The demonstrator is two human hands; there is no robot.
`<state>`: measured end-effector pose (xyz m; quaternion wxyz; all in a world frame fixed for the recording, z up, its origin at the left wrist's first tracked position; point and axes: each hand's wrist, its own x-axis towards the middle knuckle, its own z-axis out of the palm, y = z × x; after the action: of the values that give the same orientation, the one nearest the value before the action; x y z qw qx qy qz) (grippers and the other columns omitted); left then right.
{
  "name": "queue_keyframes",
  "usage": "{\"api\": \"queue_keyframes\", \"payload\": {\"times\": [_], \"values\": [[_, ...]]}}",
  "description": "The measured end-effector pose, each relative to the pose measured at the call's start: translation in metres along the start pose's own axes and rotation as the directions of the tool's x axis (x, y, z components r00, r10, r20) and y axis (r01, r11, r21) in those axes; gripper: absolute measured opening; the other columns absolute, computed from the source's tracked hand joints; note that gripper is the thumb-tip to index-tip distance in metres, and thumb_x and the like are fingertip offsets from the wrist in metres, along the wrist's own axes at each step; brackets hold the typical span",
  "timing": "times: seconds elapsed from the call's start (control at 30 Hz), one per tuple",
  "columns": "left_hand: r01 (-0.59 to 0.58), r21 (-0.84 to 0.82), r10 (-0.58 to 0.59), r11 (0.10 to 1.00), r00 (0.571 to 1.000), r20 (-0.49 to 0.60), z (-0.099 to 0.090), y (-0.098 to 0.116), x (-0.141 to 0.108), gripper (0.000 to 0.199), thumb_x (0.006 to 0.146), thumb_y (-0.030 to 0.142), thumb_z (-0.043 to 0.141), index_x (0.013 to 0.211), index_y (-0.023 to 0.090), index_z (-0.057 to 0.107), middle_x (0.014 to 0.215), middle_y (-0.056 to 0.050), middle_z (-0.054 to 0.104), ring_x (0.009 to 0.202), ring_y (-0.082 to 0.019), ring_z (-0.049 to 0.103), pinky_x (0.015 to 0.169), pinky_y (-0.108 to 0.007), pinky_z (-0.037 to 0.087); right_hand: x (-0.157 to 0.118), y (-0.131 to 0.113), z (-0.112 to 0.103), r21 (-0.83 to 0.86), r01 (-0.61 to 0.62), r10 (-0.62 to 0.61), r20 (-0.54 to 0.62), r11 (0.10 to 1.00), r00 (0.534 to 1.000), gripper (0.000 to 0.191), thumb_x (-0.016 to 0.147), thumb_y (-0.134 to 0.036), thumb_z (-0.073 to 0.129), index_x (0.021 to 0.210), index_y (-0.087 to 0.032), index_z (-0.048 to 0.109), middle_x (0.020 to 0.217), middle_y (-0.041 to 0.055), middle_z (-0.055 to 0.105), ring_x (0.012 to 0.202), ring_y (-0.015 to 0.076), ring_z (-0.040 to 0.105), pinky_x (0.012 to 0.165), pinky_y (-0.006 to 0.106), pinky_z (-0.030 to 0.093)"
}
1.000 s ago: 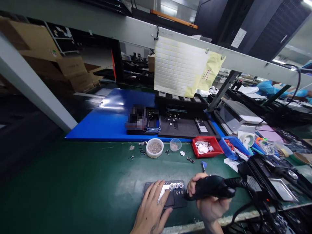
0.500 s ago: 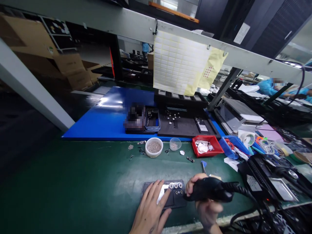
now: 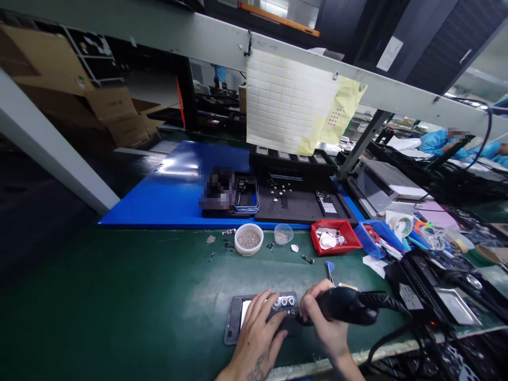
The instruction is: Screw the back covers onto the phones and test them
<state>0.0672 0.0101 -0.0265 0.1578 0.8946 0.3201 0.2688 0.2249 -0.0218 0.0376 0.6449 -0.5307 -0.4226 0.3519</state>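
Observation:
A dark phone housing [image 3: 234, 317] lies on the green bench with its camera end to the right. Three round camera rings and a pale panel show on it. Across its middle rests my left hand [image 3: 257, 330], fingers stretched out and flat, covering part of the panel. My right hand [image 3: 327, 328] is wrapped round a black hand tool [image 3: 347, 305] with a thick ribbed cord. The tool's front end sits at the housing's right edge; whether it touches is hidden. A blue-tipped tool [image 3: 329, 268] lies just beyond my right hand.
Behind stand a white bowl of tiny metal parts [image 3: 248, 241], a clear cup [image 3: 283, 234], a red bin [image 3: 337, 238] and a blue bin [image 3: 377, 241]. Farther back are a black tray [image 3: 293, 211] and stacked phone frames [image 3: 246, 194]. Black equipment [image 3: 413, 286] and cables crowd the right.
My left hand has moved right along the housing, showing more of its left end. My right thumb has come up onto the tool, whose front end has shifted slightly left.

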Motion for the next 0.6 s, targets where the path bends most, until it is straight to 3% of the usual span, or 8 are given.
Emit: {"api": "queue_keyframes", "payload": {"times": [0.2,0.4,0.5,0.6], "values": [[0.011,-0.114,-0.015,0.993,0.999,-0.034,0.007,0.013,0.022,0.027,0.076,0.005,0.055,0.094,0.021,0.066,0.124,-0.011,0.057,0.120,-0.035,0.046,0.095,-0.062,0.045,0.001,-0.008,-0.001,0.078,0.028,-0.026,-0.024,0.997,0.999,0.017,0.085,-0.029,0.065,0.079,-0.022,0.051,0.055,-0.0063,0.052,0.047,0.0123,0.050,0.049,0.027,0.039],[-0.039,-0.150,0.022,0.988,0.993,-0.113,0.010,0.016,0.027,0.019,0.078,0.005,0.054,0.080,0.021,0.066,0.115,-0.008,0.061,0.113,-0.032,0.050,0.094,-0.056,0.045,0.003,-0.019,-0.006,0.179,0.082,-0.084,0.007,0.980,0.996,0.014,0.088,-0.027,0.061,0.079,-0.022,0.051,0.054,-0.0059,0.052,0.046,0.0121,0.050,0.048,0.027,0.040],[-0.036,-0.074,0.030,0.997,0.996,-0.079,0.001,0.003,0.032,0.018,0.082,0.007,0.051,0.081,0.019,0.064,0.095,-0.007,0.063,0.091,-0.025,0.056,0.076,-0.041,0.052,0.011,-0.026,-0.022,0.210,0.067,-0.059,-0.048,0.975,0.997,0.015,0.088,-0.028,0.061,0.080,-0.022,0.050,0.052,-0.0066,0.051,0.046,0.0119,0.051,0.049,0.026,0.042],[0.006,0.075,-0.004,0.997,1.000,-0.024,-0.010,-0.023,0.046,0.020,0.085,0.008,0.049,0.080,0.019,0.064,0.080,-0.005,0.059,0.075,-0.021,0.054,0.064,-0.033,0.048,0.026,-0.030,-0.054,0.118,-0.045,0.061,-0.140,0.992,0.988,0.018,0.085,-0.032,0.065,0.091,-0.023,0.050,0.054,-0.0070,0.052,0.045,0.0124,0.051,0.046,0.025,0.044]]}}
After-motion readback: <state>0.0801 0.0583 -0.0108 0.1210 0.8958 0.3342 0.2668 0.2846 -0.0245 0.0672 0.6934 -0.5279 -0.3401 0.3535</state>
